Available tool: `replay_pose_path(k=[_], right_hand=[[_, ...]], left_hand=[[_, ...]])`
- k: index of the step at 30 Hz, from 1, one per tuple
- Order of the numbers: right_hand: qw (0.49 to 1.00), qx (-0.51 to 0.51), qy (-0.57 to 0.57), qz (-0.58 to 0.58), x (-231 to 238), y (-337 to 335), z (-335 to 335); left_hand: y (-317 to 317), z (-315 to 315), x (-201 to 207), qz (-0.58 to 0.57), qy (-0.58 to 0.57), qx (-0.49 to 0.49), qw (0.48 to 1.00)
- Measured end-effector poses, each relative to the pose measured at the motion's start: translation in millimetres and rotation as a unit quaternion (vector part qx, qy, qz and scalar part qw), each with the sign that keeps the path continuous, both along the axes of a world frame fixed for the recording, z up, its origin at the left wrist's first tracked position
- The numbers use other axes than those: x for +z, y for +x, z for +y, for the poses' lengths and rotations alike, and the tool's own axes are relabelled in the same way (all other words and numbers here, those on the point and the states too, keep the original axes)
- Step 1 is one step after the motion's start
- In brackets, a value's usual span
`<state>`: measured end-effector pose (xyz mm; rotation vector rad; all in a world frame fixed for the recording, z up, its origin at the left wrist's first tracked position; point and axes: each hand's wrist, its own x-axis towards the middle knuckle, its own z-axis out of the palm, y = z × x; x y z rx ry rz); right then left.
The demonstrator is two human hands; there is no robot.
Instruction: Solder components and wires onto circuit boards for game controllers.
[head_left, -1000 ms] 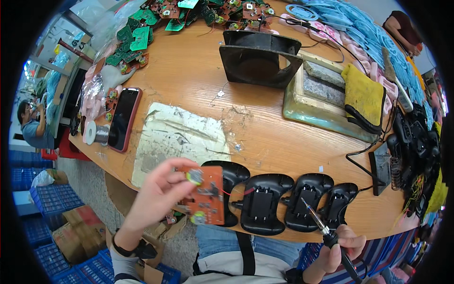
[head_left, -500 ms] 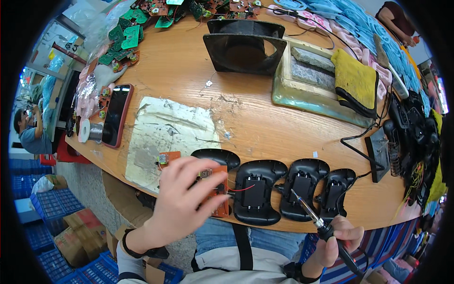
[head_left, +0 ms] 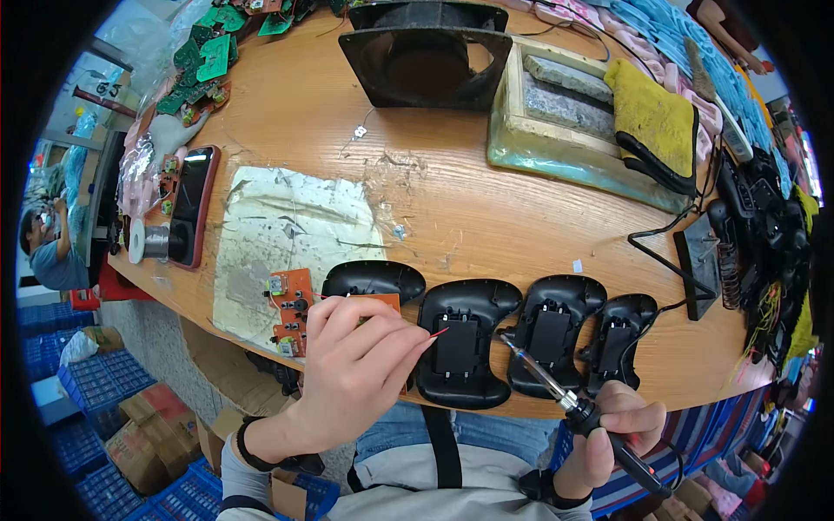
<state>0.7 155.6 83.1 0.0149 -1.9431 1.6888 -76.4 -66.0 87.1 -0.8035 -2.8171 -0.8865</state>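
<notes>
Along the floor at the left, blue crates [head_left: 78, 382] are stacked beside a brown wooden tabletop [head_left: 287, 95]. On its near left side, an orange circuit board [head_left: 289, 308] is laid partly over a pale, stained sheet [head_left: 252, 208]. Just right of it, a second orange board [head_left: 388, 304] is mostly hidden by the left hand [head_left: 356, 369], whose fingers are bent inward, a thin red wire [head_left: 440, 333] being pinched at their tips. For good control, the wire is best gripped close behind its end, with the fingertips kept clear of the iron's metal tip. Four black, two-lobed shells [head_left: 460, 391] are lined up along the near edge; rectangular blocks are seen in three, and the wire's end is held over the second. Near the gap before the third, the tip of a soldering iron [head_left: 543, 378] is poised; whether anything is touched cannot be told. Its black handle is gripped by the right hand's [head_left: 599, 453] curled fingers.
</notes>
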Motion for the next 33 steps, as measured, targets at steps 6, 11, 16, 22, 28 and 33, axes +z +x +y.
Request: replay_pose_path(k=[6,11,16,22,28,33], right_hand=[[0.997,0.075,0.021,-0.009,-2.6,-11.3,-5.2],[0.996,0.068,0.023,-0.044,-2.5,-14.5,-8.1],[0.991,0.124,0.044,-0.025,-6.7,-24.7,-3.6],[0.989,0.131,0.060,-0.044,-7.8,-32.8,-10.9],[0.987,0.130,0.083,-0.040,-8.8,-40.5,-16.2],[0.984,0.133,0.102,-0.061,-8.1,-44.2,-17.3]], left_hand=[[1.0,8.2,-8.5,0.012,-0.001,0.026,1.000],[0.1,9.3,-13.1,0.000,-0.012,0.027,1.000],[-2.3,8.3,-12.9,0.001,-0.018,0.024,1.000],[-4.2,8.8,-18.0,0.004,-0.014,0.022,1.000],[-4.9,6.9,-16.4,-0.006,-0.015,0.016,1.000],[-5.7,7.1,-17.4,-0.008,-0.015,0.014,1.000]])
